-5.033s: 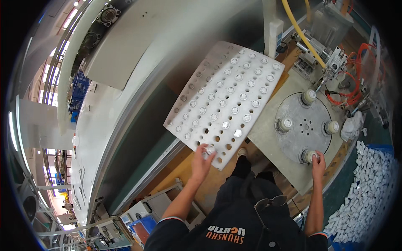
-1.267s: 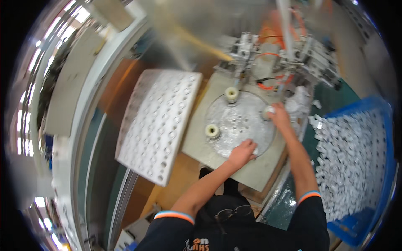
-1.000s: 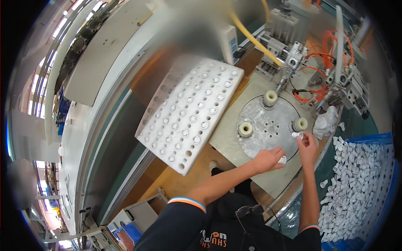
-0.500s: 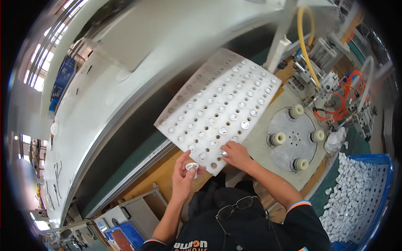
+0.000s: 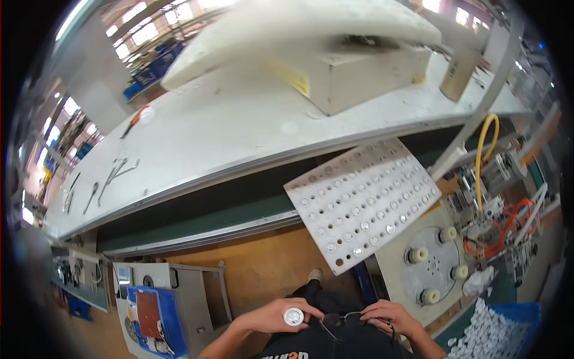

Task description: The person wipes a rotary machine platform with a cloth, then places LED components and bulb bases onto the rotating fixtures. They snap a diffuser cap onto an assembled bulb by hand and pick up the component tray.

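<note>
Down by my chest, my left hand is closed around a small round white part with a shiny, ringed face. Its fingertips reach to one side of a pair of eyeglasses; whether they grip the frame cannot be made out. My right hand pinches the other side of the glasses. Ahead and to the right is a tilted white board with rows of holes, many filled with small round shiny parts. Neither hand touches it.
Right of the board, a round metal turntable carries several cream-coloured holders beside pneumatic fixtures with orange tubing. A blue bin of small white parts sits at lower right. A long white bench curves across ahead, with hand tools on it.
Both hands have left the board and come back to my chest, the right now on the glasses. The round part is still in my left hand. My view has tilted up, showing more bench.
</note>
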The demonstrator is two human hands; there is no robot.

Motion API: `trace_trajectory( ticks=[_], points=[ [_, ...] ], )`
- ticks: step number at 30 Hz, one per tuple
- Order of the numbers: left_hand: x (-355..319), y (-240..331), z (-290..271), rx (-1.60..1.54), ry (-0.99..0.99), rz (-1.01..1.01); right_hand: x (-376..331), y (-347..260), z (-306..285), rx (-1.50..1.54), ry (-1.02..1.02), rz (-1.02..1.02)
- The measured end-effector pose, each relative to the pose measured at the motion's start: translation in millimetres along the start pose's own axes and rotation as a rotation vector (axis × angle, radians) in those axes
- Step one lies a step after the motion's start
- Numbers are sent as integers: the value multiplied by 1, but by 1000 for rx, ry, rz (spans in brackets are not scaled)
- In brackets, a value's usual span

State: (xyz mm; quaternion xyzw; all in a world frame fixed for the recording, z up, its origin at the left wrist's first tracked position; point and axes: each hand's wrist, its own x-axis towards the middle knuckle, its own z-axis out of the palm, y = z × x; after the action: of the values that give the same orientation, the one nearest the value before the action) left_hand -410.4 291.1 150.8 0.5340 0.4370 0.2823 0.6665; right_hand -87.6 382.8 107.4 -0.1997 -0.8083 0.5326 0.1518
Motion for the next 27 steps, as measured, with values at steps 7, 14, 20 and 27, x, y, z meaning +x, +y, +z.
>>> trace_trajectory(
  ticks=[7,14,20,27],
  points=[
    [-13,-7,49,-33,148,102,6,-16,-1,-59,127,24],
    [-33,-28,58,-129,73,290,15,-25,9,98,98,66],
    [-61,-26,17,-412,319,281,72,-29,3,579,60,126],
    [-80,83,-83,-307,240,1156,187,-150,-19,401,142,-825]
  ],
)
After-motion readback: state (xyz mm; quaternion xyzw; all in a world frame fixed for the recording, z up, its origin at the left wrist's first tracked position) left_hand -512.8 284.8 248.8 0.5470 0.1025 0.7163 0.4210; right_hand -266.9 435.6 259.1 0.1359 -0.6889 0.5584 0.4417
